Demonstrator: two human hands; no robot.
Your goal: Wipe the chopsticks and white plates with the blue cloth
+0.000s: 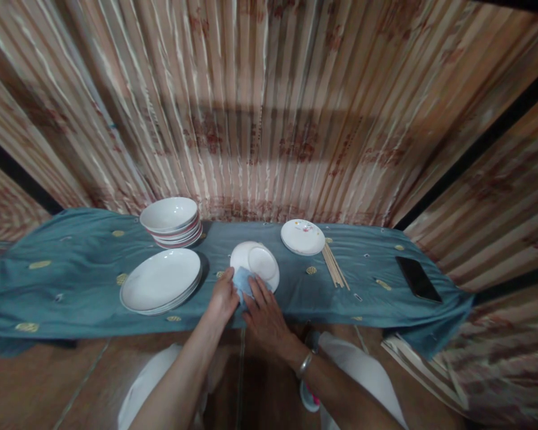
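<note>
while both forearms reach in over the near edge of the desk [291,313], the hands meet at a white plate [264,261] near its middle. the plate is tilted, its underside turned up so that the foot ring shows; whether it rests on the desk cannot be told. the left hand [225,294] has its grip closed on the plate's near left rim, beside a pale blue cloth [242,282], its lower fingers hidden. the right hand [265,312] lays its fingers over the cloth, against the plate; whether that grip is closed on anything cannot be told. a bangle [304,365] circles the right wrist.

to the left is a stack of large plates [161,279], with stacked bowls [170,216] behind it. to the right are small plates [302,237], the top one bearing a flower print, and chopsticks [335,267] beside their rim. a black phone [418,279] lies farther right. teal fabric [85,280] drapes the desk, and a patterned curtain [260,119] hangs behind.
</note>
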